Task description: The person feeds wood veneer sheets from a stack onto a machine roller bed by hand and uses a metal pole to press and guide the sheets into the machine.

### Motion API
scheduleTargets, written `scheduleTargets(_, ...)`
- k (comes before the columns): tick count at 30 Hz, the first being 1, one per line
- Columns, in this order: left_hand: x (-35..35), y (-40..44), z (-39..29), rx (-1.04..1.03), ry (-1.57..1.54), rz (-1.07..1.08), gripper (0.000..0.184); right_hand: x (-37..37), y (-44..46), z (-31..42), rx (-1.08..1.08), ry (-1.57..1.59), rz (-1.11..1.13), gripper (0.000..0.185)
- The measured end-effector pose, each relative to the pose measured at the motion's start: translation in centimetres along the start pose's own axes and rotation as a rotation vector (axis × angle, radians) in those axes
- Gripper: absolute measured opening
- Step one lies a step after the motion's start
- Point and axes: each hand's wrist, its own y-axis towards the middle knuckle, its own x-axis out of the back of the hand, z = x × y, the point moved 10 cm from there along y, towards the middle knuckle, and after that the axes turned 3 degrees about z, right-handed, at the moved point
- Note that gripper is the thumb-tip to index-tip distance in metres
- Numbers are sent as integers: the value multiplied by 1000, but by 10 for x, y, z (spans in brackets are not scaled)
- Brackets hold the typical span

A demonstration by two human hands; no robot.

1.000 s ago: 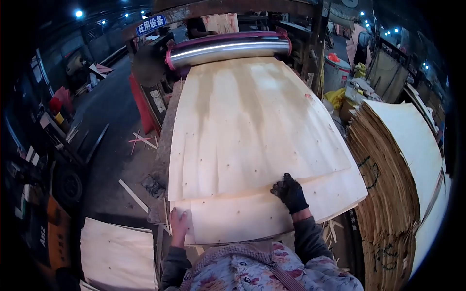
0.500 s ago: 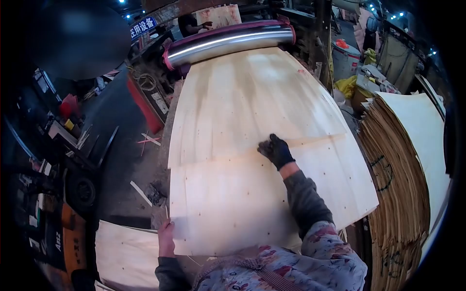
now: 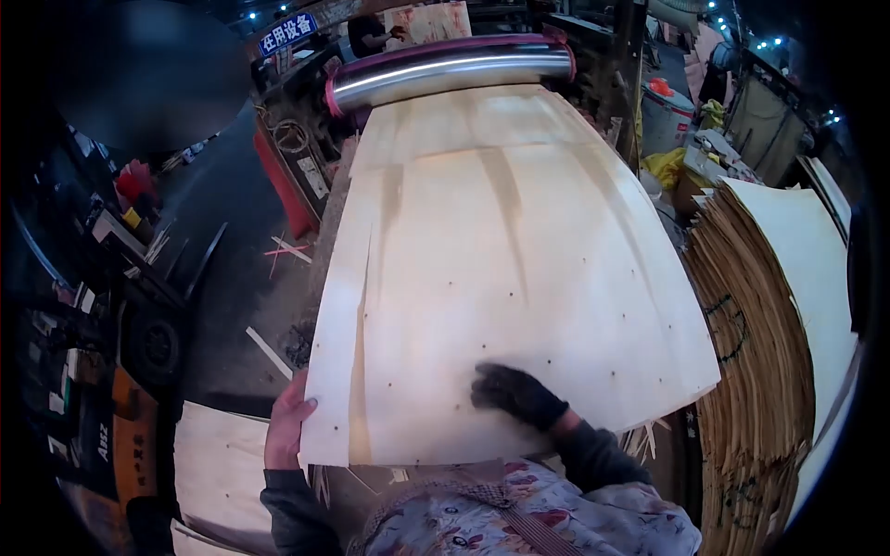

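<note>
A pale sheet of wood veneer (image 3: 445, 324), with small dark knots and a long split near its left side, lies in front of me over other sheets. My left hand (image 3: 291, 419), bare, grips its near left edge, with the thumb on top and the fingers mostly hidden. My right hand (image 3: 519, 394), in a black glove, rests over the near middle of the veneer, fingers stretched out and slightly blurred. Nothing shows in that hand. At the far end, the veneer reaches a shiny metal roller (image 3: 454, 74) with pink-stained ends.
To the right stands a tall stack of veneer (image 3: 756, 343). More sheets (image 3: 218, 463) lie low at the left, near an orange vehicle (image 3: 139, 435). Wood scraps (image 3: 269, 352) litter the floor. Beyond the roller, another person's arm (image 3: 375, 39) is visible beside a red-stained board (image 3: 428, 23).
My right hand has moved back toward me and its curled fingers have straightened. The top veneer now lies differently, with its far edge nearer the roller. My left hand has shifted slightly left and up.
</note>
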Motion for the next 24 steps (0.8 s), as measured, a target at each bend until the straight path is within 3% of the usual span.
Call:
scheduleTargets(2, -2, -6, -22, -78, 0, -23, 53, -16, -41, -31, -118, 238, -38, 39)
scheduleTargets(4, -10, -12, -43, -60, -1, -49, 46, -26, -82, -44, -200, 259, -237, 33)
scheduleTargets(8, -17, -26, -52, -66, 77, -25, 34, 12, -147, -81, -103, 268, -342, 29)
scheduleTargets(10, 0, -36, -41, 25, 118, -155, 28, 29, -165, -103, -131, 574, -360, 29)
scheduleTargets(11, 3, -40, -34, 25, 117, -151, 28, 27, -170, -103, -128, 574, -363, 29)
scheduleTargets(13, 15, -52, -16, 18, 39, -193, 24, 23, -197, -81, -185, 188, -718, 28)
scheduleTargets(14, 15, -53, -13, 21, 41, -190, 24, 16, -199, -81, -184, 191, -722, 28)
scheduleTargets(15, 15, -53, -13, -7, -18, -200, 25, 16, -201, -59, -107, -194, -743, 27)
scheduleTargets(16, 14, -53, -14, -33, -76, -210, 26, 11, -202, -39, -30, -578, -747, 27)
scheduleTargets(20, 8, -31, -33, -114, -157, -178, 28, 18, -196, -19, 185, -894, -663, 26)
scheduleTargets(22, 8, -7, -29, -27, 4, -158, 30, 10, -170, 12, 182, -857, -682, 24)
scheduleTargets(23, 7, 10, -24, -28, 27, -139, 32, -7, -150, 35, 263, -1530, -536, 20)
scheduleTargets(24, 3, 27, -25, -30, 34, -140, 32, 5, -129, 44, 263, -1211, -490, 17)
